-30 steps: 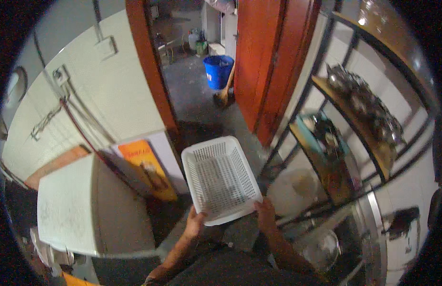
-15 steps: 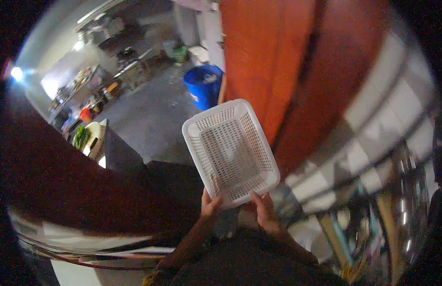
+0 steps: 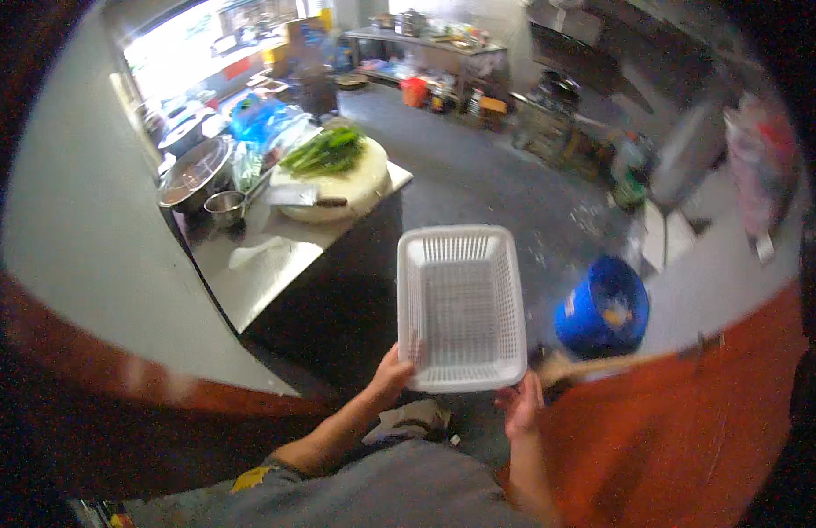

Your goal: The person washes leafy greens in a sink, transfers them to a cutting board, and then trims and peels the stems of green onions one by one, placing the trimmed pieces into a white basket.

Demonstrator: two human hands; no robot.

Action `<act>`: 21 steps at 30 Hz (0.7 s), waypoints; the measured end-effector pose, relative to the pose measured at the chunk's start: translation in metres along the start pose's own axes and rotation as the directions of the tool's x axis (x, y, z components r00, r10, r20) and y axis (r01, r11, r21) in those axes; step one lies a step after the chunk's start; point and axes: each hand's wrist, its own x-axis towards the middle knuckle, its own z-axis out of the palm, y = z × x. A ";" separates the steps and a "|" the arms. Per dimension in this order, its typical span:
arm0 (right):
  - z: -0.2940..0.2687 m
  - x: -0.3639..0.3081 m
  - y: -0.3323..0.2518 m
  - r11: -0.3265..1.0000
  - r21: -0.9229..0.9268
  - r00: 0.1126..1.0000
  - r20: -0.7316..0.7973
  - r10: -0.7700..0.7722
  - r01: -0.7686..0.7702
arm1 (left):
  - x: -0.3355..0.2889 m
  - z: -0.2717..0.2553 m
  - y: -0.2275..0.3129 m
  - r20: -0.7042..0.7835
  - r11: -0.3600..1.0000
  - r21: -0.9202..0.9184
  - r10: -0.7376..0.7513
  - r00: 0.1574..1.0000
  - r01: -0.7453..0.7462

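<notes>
In front of me I carry a white plastic basket (image 3: 461,304) with slotted walls, its open top facing up and nothing inside. My left hand (image 3: 394,373) grips its near left corner, thumb on the rim. At the near right corner, my right hand (image 3: 521,403) holds the rim, its fingers partly hidden below. Beyond the basket to the left, green leafy vegetables (image 3: 324,151) lie on a round pale chopping board (image 3: 373,176). A cleaver (image 3: 301,196) with a dark handle rests across the board's near edge.
A metal-topped table (image 3: 276,286) carries the board, a large steel bowl (image 3: 197,174), a small metal bowl (image 3: 225,208) and blue plastic bags (image 3: 265,121). On the right, a blue bin (image 3: 602,308) stands beside the red-orange door (image 3: 672,431). A shelved workbench (image 3: 426,42) is at the back.
My view has swung left, from the doorway and tiled wall towards the room and the table. The basket stays in both hands and now sits straighter, with the bin to its right.
</notes>
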 end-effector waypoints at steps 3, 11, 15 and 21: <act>-0.031 0.021 -0.027 0.983 -0.065 0.985 -0.053 0.166 -0.170 | -0.013 0.023 -0.012 -0.154 0.989 -0.138 -0.075 0.985 0.054; -0.079 0.177 -0.143 0.892 -0.323 0.942 0.007 0.336 -0.316 | -0.064 0.073 0.011 -0.590 0.879 0.210 0.464 0.661 -0.429; -0.015 0.318 -0.156 0.836 -0.513 0.907 0.232 0.352 -0.194 | -0.078 0.040 0.001 -0.844 0.799 0.283 0.471 0.258 -0.531; 0.130 0.449 -0.206 0.709 -0.705 0.759 0.451 0.470 -0.020 | -0.067 0.040 -0.049 -0.970 0.779 0.239 0.217 -0.109 -0.580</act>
